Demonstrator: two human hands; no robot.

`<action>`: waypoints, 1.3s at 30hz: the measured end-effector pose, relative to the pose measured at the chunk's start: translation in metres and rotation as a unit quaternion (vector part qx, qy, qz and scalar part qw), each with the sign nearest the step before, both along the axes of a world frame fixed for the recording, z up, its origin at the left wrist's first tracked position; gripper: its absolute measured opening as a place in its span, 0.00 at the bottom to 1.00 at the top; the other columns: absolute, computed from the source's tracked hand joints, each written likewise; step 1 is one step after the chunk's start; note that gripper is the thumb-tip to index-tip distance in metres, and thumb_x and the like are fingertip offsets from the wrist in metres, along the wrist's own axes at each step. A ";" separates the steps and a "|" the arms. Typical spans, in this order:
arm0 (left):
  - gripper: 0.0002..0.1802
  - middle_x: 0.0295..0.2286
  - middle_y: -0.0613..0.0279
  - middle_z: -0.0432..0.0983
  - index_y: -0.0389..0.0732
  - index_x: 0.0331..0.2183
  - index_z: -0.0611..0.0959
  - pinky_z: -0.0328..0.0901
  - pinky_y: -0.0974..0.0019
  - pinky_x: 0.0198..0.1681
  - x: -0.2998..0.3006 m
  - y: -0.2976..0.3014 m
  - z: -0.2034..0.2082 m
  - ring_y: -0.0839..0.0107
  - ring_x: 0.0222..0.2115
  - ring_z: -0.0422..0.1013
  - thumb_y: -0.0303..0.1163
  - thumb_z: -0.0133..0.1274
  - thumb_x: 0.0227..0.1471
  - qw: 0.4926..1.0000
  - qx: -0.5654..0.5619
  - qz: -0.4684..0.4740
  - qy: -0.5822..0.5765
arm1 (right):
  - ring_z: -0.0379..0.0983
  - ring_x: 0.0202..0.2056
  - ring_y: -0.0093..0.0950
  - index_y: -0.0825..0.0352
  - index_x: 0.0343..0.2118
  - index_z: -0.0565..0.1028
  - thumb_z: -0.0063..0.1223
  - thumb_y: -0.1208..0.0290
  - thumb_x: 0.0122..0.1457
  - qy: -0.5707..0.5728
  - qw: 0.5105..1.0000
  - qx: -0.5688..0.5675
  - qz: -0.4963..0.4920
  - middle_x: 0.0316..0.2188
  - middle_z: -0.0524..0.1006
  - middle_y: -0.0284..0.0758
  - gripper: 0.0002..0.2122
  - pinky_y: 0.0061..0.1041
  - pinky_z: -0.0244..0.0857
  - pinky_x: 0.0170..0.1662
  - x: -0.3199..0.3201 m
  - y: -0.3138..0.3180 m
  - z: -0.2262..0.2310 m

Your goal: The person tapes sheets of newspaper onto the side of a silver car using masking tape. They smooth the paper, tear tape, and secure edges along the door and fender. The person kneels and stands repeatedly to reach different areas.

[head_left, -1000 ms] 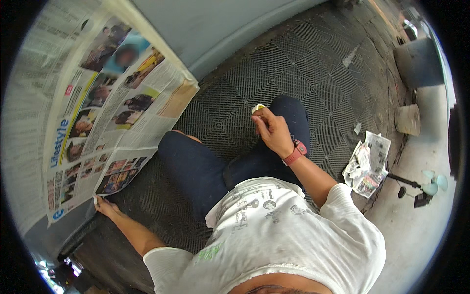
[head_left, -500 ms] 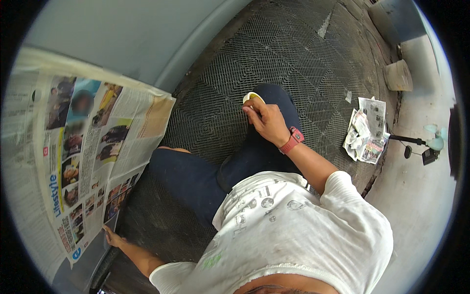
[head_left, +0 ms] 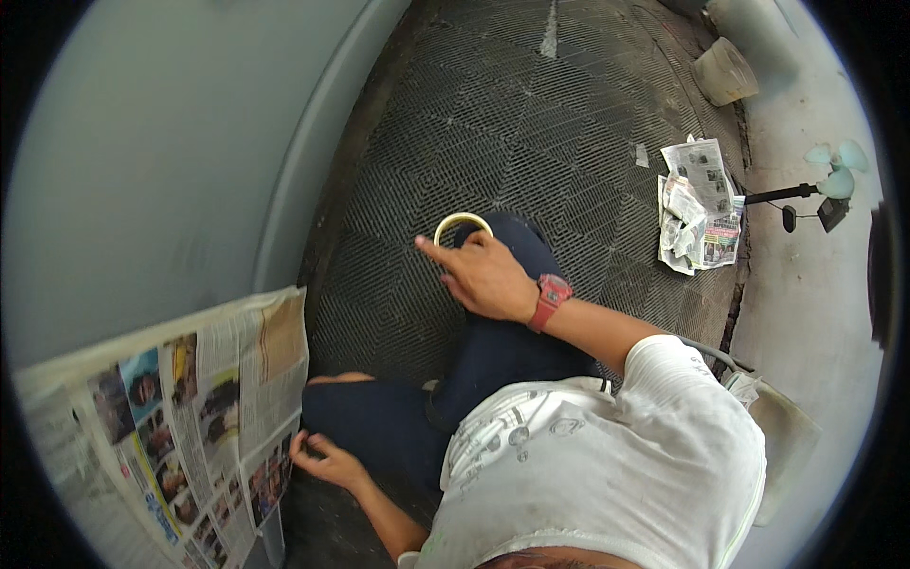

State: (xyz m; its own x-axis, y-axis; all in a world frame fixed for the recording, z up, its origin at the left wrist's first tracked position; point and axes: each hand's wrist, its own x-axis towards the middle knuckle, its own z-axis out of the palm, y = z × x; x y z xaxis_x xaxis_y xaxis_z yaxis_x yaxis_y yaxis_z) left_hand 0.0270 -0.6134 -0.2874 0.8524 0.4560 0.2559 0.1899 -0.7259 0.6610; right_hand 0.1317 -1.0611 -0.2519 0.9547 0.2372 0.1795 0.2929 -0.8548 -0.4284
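In my right hand [head_left: 488, 277] is a roll of pale yellow masking tape [head_left: 444, 226], gripped at its ring above my bent knee, with the index finger pointing out to the left. My left hand [head_left: 327, 463] is beside the right edge of a newspaper sheet [head_left: 227, 408], its fingers apart and slightly curled. Whether the fingertips touch the paper I cannot tell. The newspaper hangs over the lower part of a grey painted panel [head_left: 171, 171], with a strip of tape-like pale film along its top edge.
Black ridged matting [head_left: 569, 123] covers the floor. On the right lie crumpled newspapers [head_left: 697, 209], near a whitish bucket [head_left: 725, 71] and a small fan with pale blue blades [head_left: 839, 171] on a black arm. A pale wall [head_left: 787, 313] runs along that side.
My view has shifted, so the newspaper sits lower and more grey panel shows. My left hand has moved up along the paper's edge. The tape roll has come left with my right hand.
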 end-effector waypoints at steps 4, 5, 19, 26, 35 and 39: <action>0.41 0.70 0.47 0.66 0.43 0.59 0.82 0.46 0.31 0.75 0.053 -0.085 0.051 0.39 0.73 0.55 0.59 0.71 0.53 0.902 0.215 -0.337 0.163 | 0.75 0.32 0.31 0.65 0.76 0.64 0.60 0.70 0.64 0.013 0.997 -0.070 0.012 0.32 0.78 0.32 0.36 0.35 0.66 0.49 -0.020 -0.011 0.012; 0.43 0.71 0.47 0.65 0.43 0.60 0.82 0.45 0.30 0.76 0.057 -0.095 0.062 0.39 0.74 0.54 0.59 0.72 0.52 0.889 0.221 -0.334 0.219 | 0.75 0.32 0.31 0.65 0.76 0.64 0.60 0.70 0.64 0.019 0.998 -0.061 0.009 0.31 0.77 0.32 0.36 0.34 0.66 0.49 -0.025 -0.016 0.020; 0.43 0.70 0.41 0.64 0.46 0.64 0.80 0.45 0.32 0.76 0.036 -0.145 0.189 0.39 0.72 0.57 0.61 0.68 0.56 0.764 0.204 -0.482 0.377 | 0.82 0.34 0.33 0.65 0.75 0.63 0.62 0.67 0.60 0.245 0.965 0.035 -0.087 0.33 0.83 0.34 0.39 0.35 0.68 0.45 -0.145 -0.033 0.172; 0.41 0.77 0.44 0.51 0.53 0.71 0.74 0.51 0.41 0.77 -0.047 -0.162 0.297 0.39 0.76 0.49 0.63 0.58 0.66 0.594 0.246 -0.526 0.557 | 0.84 0.36 0.50 0.56 0.74 0.63 0.58 0.67 0.67 0.386 0.842 0.232 -0.297 0.38 0.85 0.49 0.33 0.53 0.76 0.42 -0.232 -0.014 0.229; 0.36 0.64 0.46 0.77 0.41 0.69 0.76 0.64 0.57 0.69 -0.042 -0.106 0.416 0.55 0.65 0.72 0.54 0.56 0.72 0.610 0.010 -0.399 0.685 | 0.80 0.53 0.59 0.54 0.73 0.62 0.58 0.72 0.67 0.344 0.696 0.272 -0.568 0.50 0.81 0.60 0.32 0.55 0.73 0.54 -0.356 -0.039 0.288; 0.34 0.61 0.48 0.80 0.37 0.68 0.77 0.66 0.58 0.67 -0.038 -0.042 0.408 0.57 0.62 0.75 0.50 0.56 0.73 0.669 -0.014 -0.404 0.624 | 0.79 0.53 0.62 0.59 0.70 0.63 0.58 0.75 0.67 0.279 0.676 0.239 -0.638 0.52 0.81 0.61 0.30 0.56 0.72 0.56 -0.425 -0.026 0.297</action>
